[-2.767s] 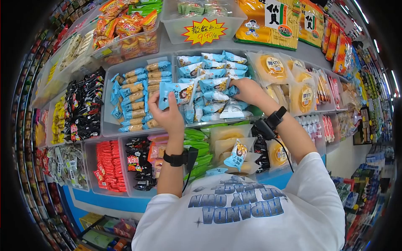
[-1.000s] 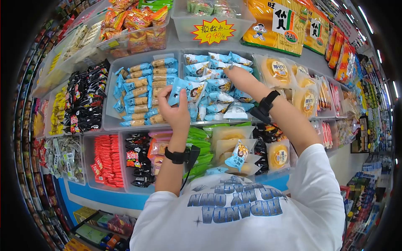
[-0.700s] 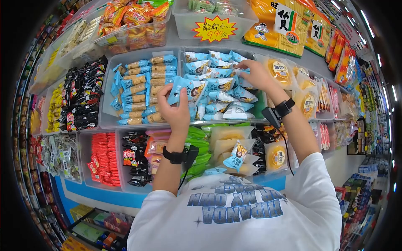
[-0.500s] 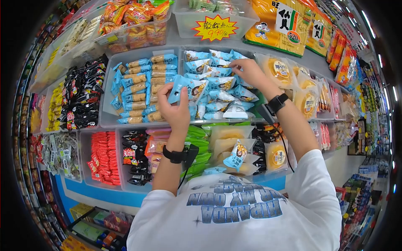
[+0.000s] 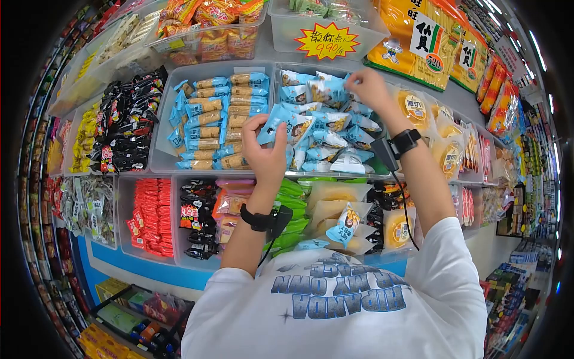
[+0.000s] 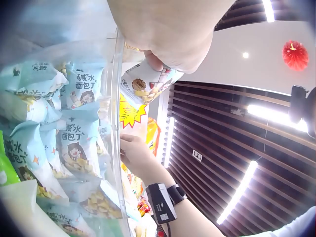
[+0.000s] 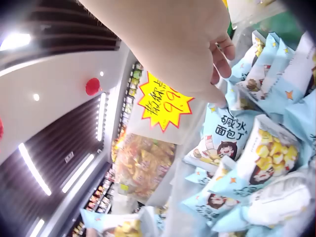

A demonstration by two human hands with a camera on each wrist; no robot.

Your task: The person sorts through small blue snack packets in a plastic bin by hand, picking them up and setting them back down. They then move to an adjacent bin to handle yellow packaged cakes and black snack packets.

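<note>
"Where lies the blurred blue packet (image 5: pixel 327 91)?"
"In the tray (image 5: pixel 335 175), at nine o'clock from the right hand (image 5: pixel 373 91), the nearer one. Its grip I cannot tell."
"The left hand (image 5: pixel 263 152)?"
"It pinches a second packet (image 5: pixel 294 128)."

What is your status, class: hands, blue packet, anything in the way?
Left hand pinches blue packet, held up. Right hand at far packets, grip unclear. Nearer packets crowded together. No obstruction visible.

Red packets (image 5: pixel 153 215) beside black packets (image 5: pixel 199 209), yellow price sign (image 5: pixel 327 41) on a tub (image 5: pixel 287 30) near yellow bags (image 5: pixel 396 63)
</note>
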